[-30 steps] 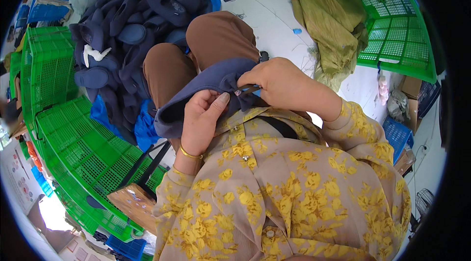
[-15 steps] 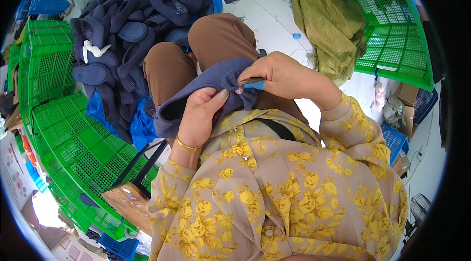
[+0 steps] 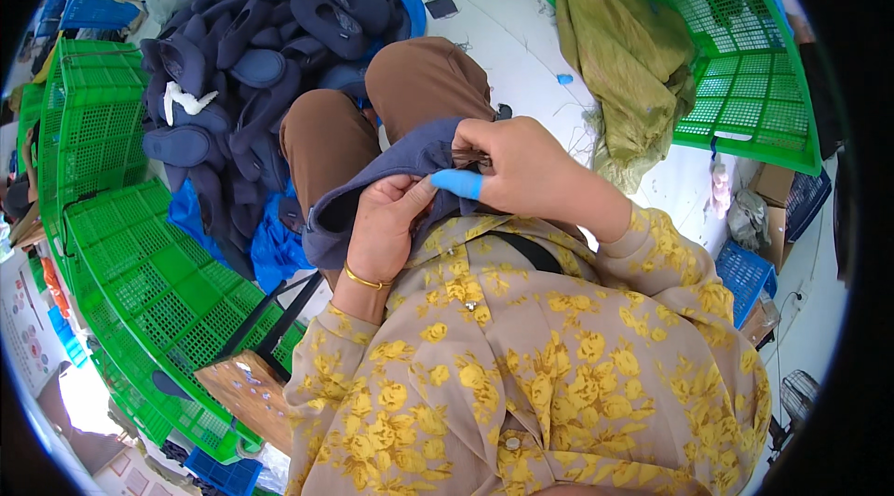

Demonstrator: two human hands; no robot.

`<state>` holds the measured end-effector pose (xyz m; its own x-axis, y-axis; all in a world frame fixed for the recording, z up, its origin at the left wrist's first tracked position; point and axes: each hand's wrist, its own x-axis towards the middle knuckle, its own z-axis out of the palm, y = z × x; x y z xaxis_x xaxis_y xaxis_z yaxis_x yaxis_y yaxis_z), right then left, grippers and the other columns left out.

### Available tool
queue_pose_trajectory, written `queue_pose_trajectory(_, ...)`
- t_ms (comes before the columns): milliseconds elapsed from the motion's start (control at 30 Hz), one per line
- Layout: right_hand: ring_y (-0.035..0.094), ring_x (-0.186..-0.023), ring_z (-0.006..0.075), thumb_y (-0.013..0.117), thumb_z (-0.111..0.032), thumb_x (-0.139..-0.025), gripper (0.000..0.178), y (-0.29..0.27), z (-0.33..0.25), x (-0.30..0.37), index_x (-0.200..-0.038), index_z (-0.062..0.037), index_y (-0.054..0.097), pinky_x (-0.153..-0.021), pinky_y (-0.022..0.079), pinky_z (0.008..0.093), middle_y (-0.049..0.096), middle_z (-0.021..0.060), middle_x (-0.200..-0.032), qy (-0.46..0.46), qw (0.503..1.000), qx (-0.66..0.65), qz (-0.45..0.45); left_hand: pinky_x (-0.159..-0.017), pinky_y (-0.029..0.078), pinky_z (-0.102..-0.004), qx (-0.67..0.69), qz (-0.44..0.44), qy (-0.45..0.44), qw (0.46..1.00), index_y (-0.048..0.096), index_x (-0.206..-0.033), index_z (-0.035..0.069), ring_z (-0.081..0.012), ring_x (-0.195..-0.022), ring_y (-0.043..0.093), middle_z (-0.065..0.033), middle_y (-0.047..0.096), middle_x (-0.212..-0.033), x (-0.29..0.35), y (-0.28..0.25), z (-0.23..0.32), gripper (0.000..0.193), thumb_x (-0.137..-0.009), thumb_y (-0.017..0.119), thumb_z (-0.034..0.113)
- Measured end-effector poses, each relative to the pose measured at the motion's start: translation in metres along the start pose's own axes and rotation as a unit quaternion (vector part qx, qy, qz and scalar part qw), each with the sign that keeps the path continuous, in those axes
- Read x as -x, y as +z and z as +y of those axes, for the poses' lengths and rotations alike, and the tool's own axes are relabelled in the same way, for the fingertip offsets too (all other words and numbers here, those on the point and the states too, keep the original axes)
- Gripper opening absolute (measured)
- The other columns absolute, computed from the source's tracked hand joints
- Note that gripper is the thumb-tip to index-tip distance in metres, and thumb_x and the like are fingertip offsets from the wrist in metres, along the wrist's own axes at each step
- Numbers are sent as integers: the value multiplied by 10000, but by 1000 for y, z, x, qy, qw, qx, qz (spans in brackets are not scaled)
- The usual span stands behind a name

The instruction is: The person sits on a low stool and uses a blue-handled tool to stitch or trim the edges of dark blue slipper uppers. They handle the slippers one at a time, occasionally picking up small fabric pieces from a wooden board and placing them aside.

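Note:
A navy felt slipper [image 3: 372, 170] lies across my lap, its opening toward the left. My left hand [image 3: 384, 221] is closed on its near edge, thumb pointing toward the toe end. At that end my right hand [image 3: 521, 165] is closed, with blue tape [image 3: 457, 183] wrapped round the thumb. The taped thumb meets the left thumb tip over the felt. Between the right thumb and fingers shows a small dark tool [image 3: 472, 159], mostly hidden, its kind unclear. The right hand covers much of the slipper's toe.
A heap of navy slippers [image 3: 256, 67] on blue plastic lies ahead to the left, with a white scrap [image 3: 186, 101] on it. Green crates [image 3: 140, 244] stand at the left; another green crate [image 3: 745, 105] and an olive sack [image 3: 624, 58] are at the right. A wooden board [image 3: 244, 395] is near my left elbow.
My right hand has turned and shifted, so the taped thumb now lies against the left thumb. The pinkish spot seen on the slipper's toe is now covered.

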<state>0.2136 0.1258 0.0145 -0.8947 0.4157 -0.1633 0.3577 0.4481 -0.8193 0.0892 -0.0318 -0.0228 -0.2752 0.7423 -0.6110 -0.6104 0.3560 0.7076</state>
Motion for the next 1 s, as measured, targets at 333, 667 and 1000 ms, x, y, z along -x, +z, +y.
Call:
queue_pose_trajectory(333,625,-663,365,653,-156,-763,314,27,-13,-3,-1000,-23,498,-617,481,446,627,171,-718,53,997,36,52,-589,363,-186,18,-14,16,1000,670,-858,33,-27,-642,461,49,585,-734,-2,-10,-12,123,-903,667,148)
queue_pose_trajectory(667,631,-825,373,631,-176,-841,316,-5,-26,-6,-1135,-112,535,-706,497,457,642,171,-898,28,996,6,-82,-614,380,-195,28,-12,49,998,670,-861,27,-34,-659,478,41,592,-745,0,-14,-16,109,-908,658,125)
queue_pose_trajectory(1000,611,-698,300,649,-44,-730,163,10,-27,-8,-872,-81,579,-593,483,408,518,86,-933,-200,954,212,-65,-711,475,-197,58,-34,55,996,683,-996,-8,-38,-775,589,-6,680,-919,0,-7,-15,149,-892,576,-12)
